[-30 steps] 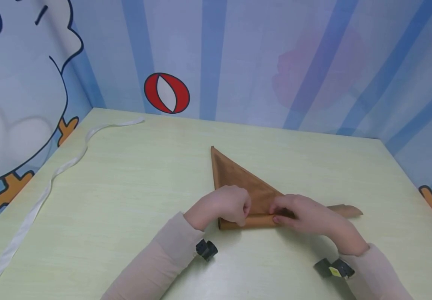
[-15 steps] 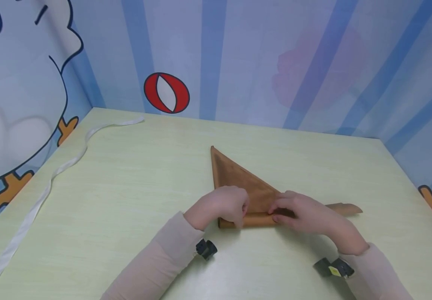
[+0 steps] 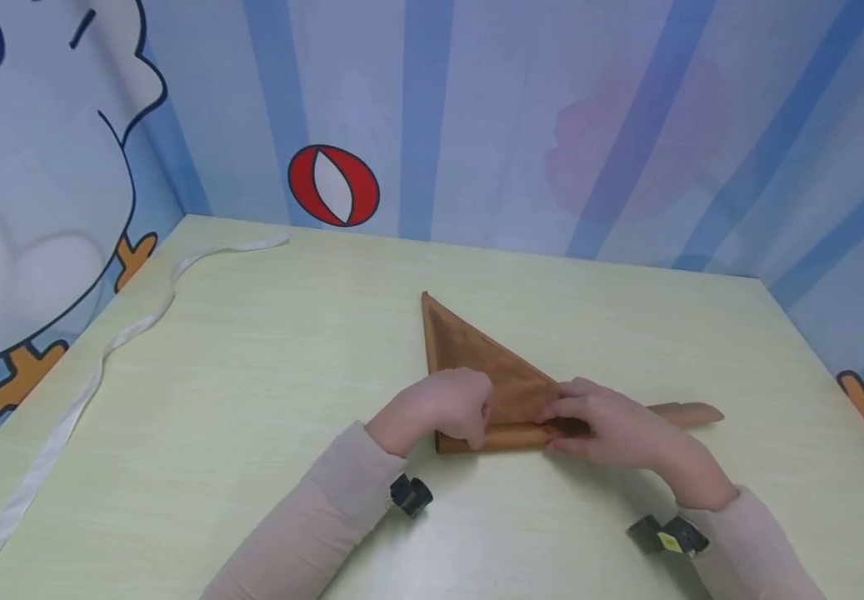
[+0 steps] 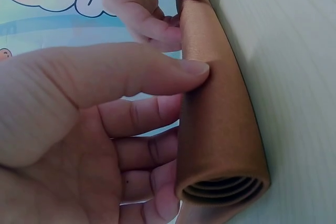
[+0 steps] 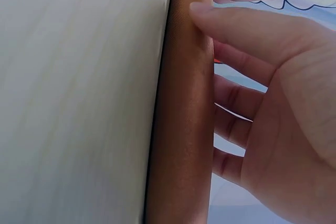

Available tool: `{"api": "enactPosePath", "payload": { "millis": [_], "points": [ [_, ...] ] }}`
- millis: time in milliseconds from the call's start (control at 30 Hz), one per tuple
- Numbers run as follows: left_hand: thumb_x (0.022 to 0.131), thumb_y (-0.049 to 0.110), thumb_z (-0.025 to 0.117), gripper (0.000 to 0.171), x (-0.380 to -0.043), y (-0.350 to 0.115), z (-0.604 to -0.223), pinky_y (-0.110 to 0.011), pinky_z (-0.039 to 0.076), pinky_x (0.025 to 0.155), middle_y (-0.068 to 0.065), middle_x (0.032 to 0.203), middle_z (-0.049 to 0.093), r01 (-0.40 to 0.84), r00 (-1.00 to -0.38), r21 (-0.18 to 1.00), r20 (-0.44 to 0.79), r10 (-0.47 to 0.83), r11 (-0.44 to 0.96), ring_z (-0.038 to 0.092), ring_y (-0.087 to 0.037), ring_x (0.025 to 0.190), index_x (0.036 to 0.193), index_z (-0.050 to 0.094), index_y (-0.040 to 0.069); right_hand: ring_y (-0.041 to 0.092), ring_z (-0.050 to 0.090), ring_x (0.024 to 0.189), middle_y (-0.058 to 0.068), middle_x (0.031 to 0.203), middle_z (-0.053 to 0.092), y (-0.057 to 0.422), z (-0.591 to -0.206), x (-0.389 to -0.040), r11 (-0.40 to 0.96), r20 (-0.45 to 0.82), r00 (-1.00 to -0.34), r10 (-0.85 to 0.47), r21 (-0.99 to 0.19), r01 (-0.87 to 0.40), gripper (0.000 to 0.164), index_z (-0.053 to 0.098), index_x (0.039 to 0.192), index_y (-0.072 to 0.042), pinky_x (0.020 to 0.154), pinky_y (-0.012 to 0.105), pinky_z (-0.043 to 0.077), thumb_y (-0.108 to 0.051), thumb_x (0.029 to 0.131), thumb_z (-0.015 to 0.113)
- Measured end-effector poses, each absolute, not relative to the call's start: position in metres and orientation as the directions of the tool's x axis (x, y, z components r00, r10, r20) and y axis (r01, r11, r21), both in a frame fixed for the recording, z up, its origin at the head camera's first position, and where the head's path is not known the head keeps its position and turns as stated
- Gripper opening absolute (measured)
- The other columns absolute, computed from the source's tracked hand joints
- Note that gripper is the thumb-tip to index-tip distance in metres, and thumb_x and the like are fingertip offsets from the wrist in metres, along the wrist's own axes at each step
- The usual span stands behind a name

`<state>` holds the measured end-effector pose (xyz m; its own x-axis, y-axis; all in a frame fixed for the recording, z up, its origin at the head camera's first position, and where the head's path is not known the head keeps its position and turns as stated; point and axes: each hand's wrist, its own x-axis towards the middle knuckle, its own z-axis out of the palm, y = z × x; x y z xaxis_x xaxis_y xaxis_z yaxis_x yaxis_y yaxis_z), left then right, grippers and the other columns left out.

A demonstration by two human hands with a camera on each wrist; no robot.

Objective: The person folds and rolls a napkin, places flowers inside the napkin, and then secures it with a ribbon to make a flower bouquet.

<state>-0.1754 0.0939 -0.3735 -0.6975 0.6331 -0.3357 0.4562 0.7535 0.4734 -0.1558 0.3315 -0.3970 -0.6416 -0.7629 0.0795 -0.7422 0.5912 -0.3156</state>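
A brown cloth (image 3: 484,354) lies on the table, its near edge rolled into a tube and its far part flat in a triangle. In the left wrist view the end of the roll (image 4: 226,129) shows several layers. My left hand (image 3: 450,404) grips the roll near its left end, thumb on the near side and fingers curled behind. Further right, my right hand (image 3: 604,421) holds the same roll between thumb and fingers; in the right wrist view its thumb (image 5: 236,22) presses on the brown surface. A loose tail of cloth (image 3: 686,414) sticks out beyond the right hand.
A long white ribbon (image 3: 135,329) winds along the left side of the pale table (image 3: 312,333). Behind the table stands a blue striped backdrop (image 3: 491,125) with cartoon prints. A small camera sits on each wrist.
Both hands and the cloth roll have shifted very slightly away from the person. The right-hand tail has moved up a little too. The grip of both hands stays the same.
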Motion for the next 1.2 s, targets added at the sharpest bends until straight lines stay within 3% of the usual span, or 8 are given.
{"api": "enactPosePath", "payload": {
  "millis": [267, 567, 933, 1200],
  "points": [
    [0.071, -0.005, 0.06, 0.038, -0.1788, 0.0896, -0.3757, -0.022, 0.021, 0.045, 0.009, 0.047, 0.029, 0.44, -0.681, 0.53, -0.329, 0.654, 0.725, 0.025, -0.006, 0.045, 0.049, 0.038, 0.016, 0.013, 0.052, 0.088, -0.001, 0.097, 0.058, 0.3314, -0.3972, -0.1567, 0.572, 0.101, -0.62, -0.778, -0.295, -0.766, 0.022, 0.072, 0.103, -0.007, 0.077, 0.033, 0.047, -0.012, 0.082, 0.074],
    [0.075, -0.003, 0.062, 0.037, -0.1786, 0.0882, -0.3741, -0.023, 0.024, 0.045, 0.009, 0.048, 0.033, 0.437, -0.658, 0.546, -0.348, 0.668, 0.715, 0.029, -0.006, 0.046, 0.051, 0.042, 0.016, 0.009, 0.056, 0.083, -0.004, 0.093, 0.063, 0.3319, -0.3978, -0.1581, 0.522, 0.09, -0.577, -0.812, -0.331, -0.786, 0.014, 0.072, 0.099, -0.009, 0.072, 0.028, 0.049, -0.008, 0.085, 0.07],
    [0.078, 0.001, 0.066, 0.023, -0.1803, 0.0901, -0.3785, -0.022, 0.034, 0.056, 0.007, 0.068, 0.048, 0.532, -0.622, 0.504, -0.313, 0.718, 0.68, 0.044, -0.009, 0.062, 0.068, 0.052, 0.016, 0.007, 0.057, 0.083, -0.005, 0.092, 0.065, 0.3316, -0.3949, -0.1562, 0.546, 0.025, -0.605, -0.796, -0.403, -0.734, 0.012, 0.07, 0.1, -0.009, 0.073, 0.028, 0.05, -0.009, 0.089, 0.066],
    [0.079, 0.002, 0.065, 0.023, -0.1791, 0.0904, -0.3778, -0.022, 0.034, 0.056, 0.007, 0.067, 0.048, 0.546, -0.621, 0.481, -0.318, 0.717, 0.686, 0.044, -0.009, 0.062, 0.068, 0.053, 0.018, 0.005, 0.056, 0.081, -0.009, 0.09, 0.063, 0.3308, -0.3953, -0.1572, 0.553, 0.036, -0.619, -0.785, -0.41, -0.725, 0.011, 0.065, 0.1, -0.013, 0.073, 0.03, 0.049, -0.01, 0.089, 0.066]
  ]
}}
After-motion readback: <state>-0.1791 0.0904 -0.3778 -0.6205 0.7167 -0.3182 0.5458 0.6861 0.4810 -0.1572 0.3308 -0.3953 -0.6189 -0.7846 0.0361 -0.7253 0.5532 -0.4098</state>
